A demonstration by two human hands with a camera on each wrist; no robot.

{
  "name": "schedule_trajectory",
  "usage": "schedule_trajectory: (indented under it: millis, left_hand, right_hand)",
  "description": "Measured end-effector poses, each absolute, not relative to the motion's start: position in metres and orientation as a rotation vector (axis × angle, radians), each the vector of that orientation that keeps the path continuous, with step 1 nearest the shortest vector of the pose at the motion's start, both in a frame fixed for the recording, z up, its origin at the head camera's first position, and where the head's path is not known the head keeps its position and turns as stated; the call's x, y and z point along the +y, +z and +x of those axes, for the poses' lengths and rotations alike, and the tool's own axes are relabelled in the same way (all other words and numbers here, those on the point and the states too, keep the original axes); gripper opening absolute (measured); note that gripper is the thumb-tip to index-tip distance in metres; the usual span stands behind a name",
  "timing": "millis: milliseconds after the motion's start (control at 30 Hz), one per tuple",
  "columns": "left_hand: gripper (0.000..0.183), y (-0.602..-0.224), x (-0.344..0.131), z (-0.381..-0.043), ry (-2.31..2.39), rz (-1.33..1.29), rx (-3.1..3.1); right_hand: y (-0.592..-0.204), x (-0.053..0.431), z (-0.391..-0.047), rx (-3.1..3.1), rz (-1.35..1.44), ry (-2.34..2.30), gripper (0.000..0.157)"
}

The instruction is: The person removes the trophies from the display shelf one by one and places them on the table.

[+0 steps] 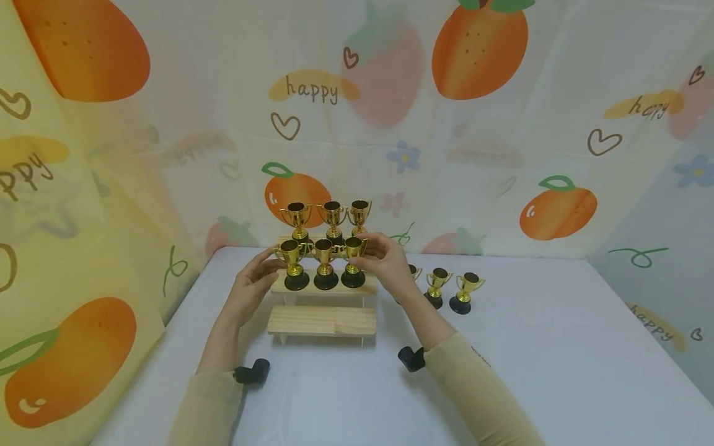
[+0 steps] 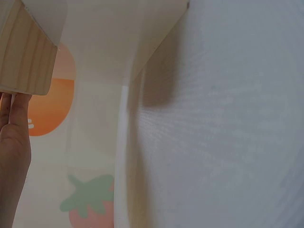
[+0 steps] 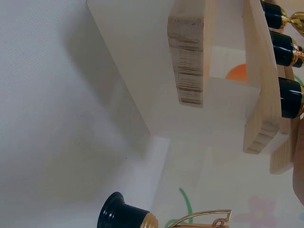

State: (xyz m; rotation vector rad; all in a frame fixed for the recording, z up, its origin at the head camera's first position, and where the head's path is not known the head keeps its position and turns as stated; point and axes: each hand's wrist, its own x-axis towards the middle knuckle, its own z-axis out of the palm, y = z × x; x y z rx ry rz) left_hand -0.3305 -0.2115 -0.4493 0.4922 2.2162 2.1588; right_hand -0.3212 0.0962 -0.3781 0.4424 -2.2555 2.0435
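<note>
We hold both hands at the middle step of a wooden rack [image 1: 321, 322] on a white table [image 1: 558, 347], where three gold cups stand in a row on black bases. Our right hand [image 1: 387, 263] closes its fingertips on the right cup [image 1: 353, 263] of that row, at the bowl, thumb and fingers curled round its rim. Our left hand [image 1: 253, 285] rests at the other end, its fingers lying fairly straight and together beside the left cup [image 1: 292, 265]; whether they touch the cup or only the edge of the step we cannot tell from the head view, and the left wrist view shows only fingertips against the end grain of a plank. The middle cup [image 1: 325, 265] stands between the two, close to both. Behind, on the top step, three more cups [image 1: 332, 220] stand in a second row. The bottom step, nearest us, is bare wood. To the right of the rack, on the table, two loose cups [image 1: 453, 289] stand side by side, and a third is mostly hidden behind our right wrist. Beige sleeves cover both forearms. A curtain [image 1: 480, 124] printed with oranges, strawberries, hearts and the word "happy" closes in the table on three sides.
</note>
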Motion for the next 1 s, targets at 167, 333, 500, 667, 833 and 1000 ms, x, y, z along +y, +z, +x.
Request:
schedule_trajectory:
  millis: [167, 333, 500, 667, 833, 1000]
  left_hand:
    - [0.055, -0.4486, -0.2112, -0.3293, 2.153, 0.478, 2.230]
    - [0.055, -0.4477, -0.2109, -0.3294, 2.130, 0.461, 2.245]
    - [0.055, -0.4472, -0.2104, -0.3293, 2.126, 0.456, 2.246]
    - [0.055, -0.4473, -0.2100, -0.3293, 2.135, 0.460, 2.237]
    - [0.056, -0.4466, -0.2096, -0.3291, 2.136, 0.453, 2.238]
    - [0.055, -0.4455, -0.2095, -0.3281, 2.131, 0.450, 2.245]
  right_hand:
    - [-0.3785, 0.0948, -0.3215, -2.260, 0.425, 2.056, 0.048]
    - [-0.3804, 0.0944, -0.3229, -2.255, 0.419, 2.064, 0.046]
    - [-0.3808, 0.0944, -0.3228, -2.254, 0.407, 2.061, 0.047]
    - [-0.3807, 0.0944, -0.3219, -2.263, 0.382, 2.048, 0.048]
    - [-0.3818, 0.0944, -0.3218, -2.258, 0.371, 2.039, 0.046]
    - [-0.3814, 0.0948, -0.3211, -2.234, 0.379, 2.062, 0.046]
